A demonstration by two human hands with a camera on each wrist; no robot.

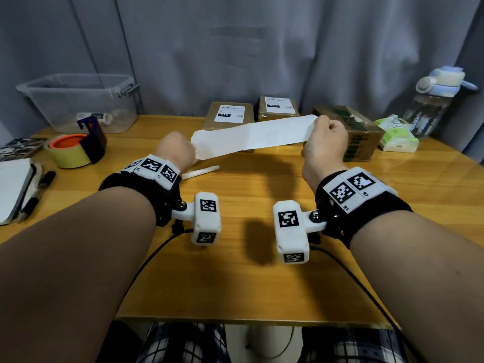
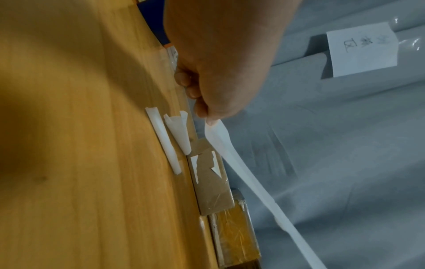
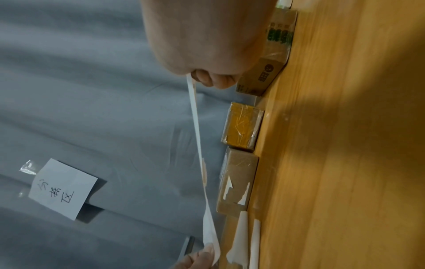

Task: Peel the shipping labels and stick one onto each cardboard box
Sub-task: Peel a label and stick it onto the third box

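A long white label strip [image 1: 251, 138] hangs stretched in the air above the wooden table [image 1: 235, 284]. My left hand [image 1: 193, 149] pinches its left end [image 2: 210, 121], and my right hand [image 1: 318, 121] pinches its right end [image 3: 190, 80]. Behind the strip stand three cardboard boxes. The left box [image 1: 229, 113] and the middle box [image 1: 277, 106] each carry a white shipping label on top. The right box [image 1: 352, 132], printed in green, shows no label; my right hand partly hides it. Two curled white backing pieces [image 2: 164, 142] lie on the table under my left hand.
A clear plastic bin [image 1: 78, 100] and a tape dispenser [image 1: 76, 148] stand at the back left. A notebook with pens [image 1: 15, 187] lies at the left edge. A tissue pack [image 1: 395, 134] and a water bottle [image 1: 432, 106] are at the back right. A grey curtain [image 1: 262, 48] closes the back.
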